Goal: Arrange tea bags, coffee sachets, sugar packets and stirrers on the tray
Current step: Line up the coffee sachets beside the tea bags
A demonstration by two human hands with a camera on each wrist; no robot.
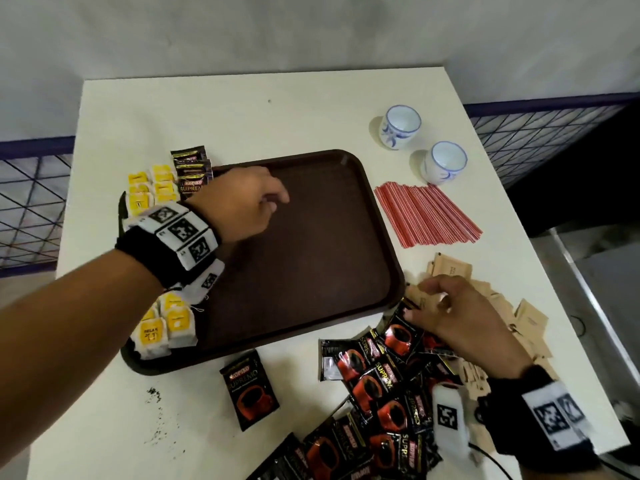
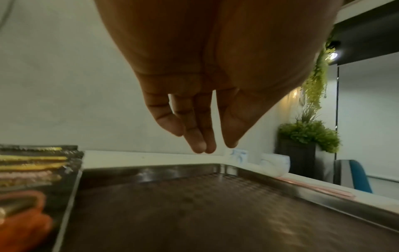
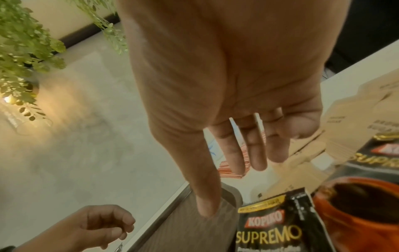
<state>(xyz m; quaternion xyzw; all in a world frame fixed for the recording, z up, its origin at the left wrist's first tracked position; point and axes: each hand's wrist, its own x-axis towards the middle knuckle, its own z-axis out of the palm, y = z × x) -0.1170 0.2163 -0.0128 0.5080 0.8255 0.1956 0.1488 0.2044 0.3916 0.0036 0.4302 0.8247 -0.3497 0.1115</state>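
A dark brown rectangular plastic tray (image 1: 311,237) lies on the white worktop (image 1: 242,112). Along its left edge sit yellow-labelled white tea bags (image 1: 162,327), and at its far left corner a short row of black coffee sachets (image 1: 192,171). The left hand (image 1: 242,206) hangs over the tray's far left part, fingers relaxed and pointing down, holding nothing. The right hand (image 1: 457,313) is spread over the loose heap of black and red coffee sachets (image 1: 384,386) just beside the tray's near right corner, fingers extended; I cannot tell whether it touches one. Tan paper sugar packets (image 1: 519,317) lie right of it, red stirrers (image 1: 426,213) beyond, near two blue-patterned white cups (image 1: 401,126).
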